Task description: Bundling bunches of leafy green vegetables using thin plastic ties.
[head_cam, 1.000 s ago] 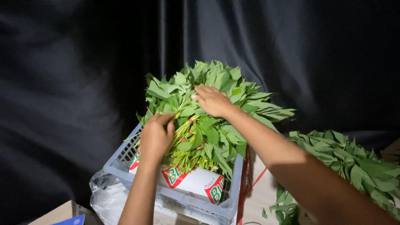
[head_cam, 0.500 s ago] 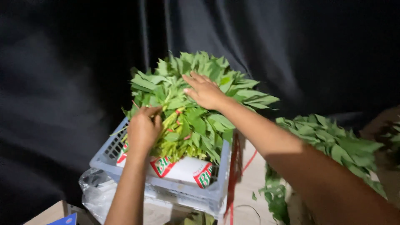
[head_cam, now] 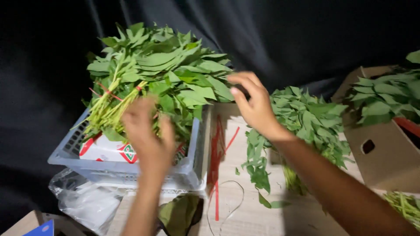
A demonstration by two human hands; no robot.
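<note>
Pale wooden table — grey crate, loose greens, red ties, cardboard box.

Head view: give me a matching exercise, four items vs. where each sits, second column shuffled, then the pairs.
Items:
1. tied leafy bundles
2. red ties
3. cardboard box
4. clear plastic bag

Places:
A. at the right edge, holding more greens
B. below the grey crate, lower left
C. piled on top of the grey crate
D. flat on the table, between the crate and the loose greens

Pairs: 1-C, 2-D, 3-A, 4-B

Both hands are empty: left hand over the crate, right hand beside the bundles.
</note>
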